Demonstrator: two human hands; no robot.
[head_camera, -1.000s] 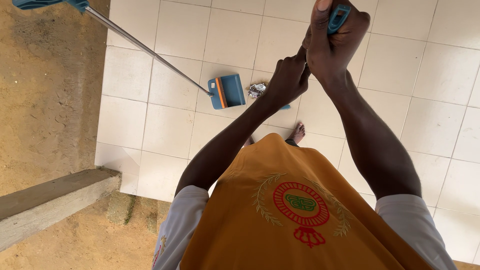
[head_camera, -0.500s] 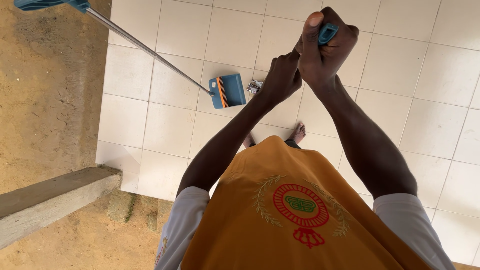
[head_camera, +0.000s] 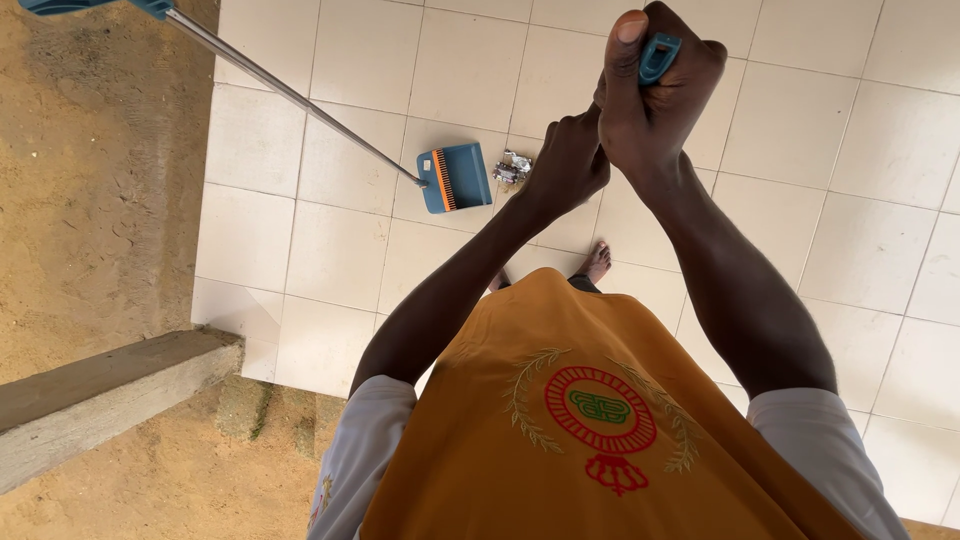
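My right hand (head_camera: 655, 95) is closed round the blue top end of a broom handle (head_camera: 658, 55), thumb pointing up. Just below it, my left hand (head_camera: 566, 160) grips the same handle lower down; the shaft and broom head are hidden behind my hands and arm. On the tiles beyond my left hand lies a crumpled silver wrapper (head_camera: 514, 168). It sits right beside the open mouth of a blue dustpan (head_camera: 457, 178) with an orange comb edge.
The dustpan's long metal pole (head_camera: 290, 95) slants up to a blue grip at the top left. The cream tiled floor (head_camera: 800, 130) ends at the left on sandy ground (head_camera: 90, 180), with a concrete step (head_camera: 100, 400) below. My bare foot (head_camera: 597, 262) is on the tiles.
My hands dipped slightly and came back up on the handle. A blue bit of broom head seen under my left hand a second ago is now hidden. The dustpan has not moved.
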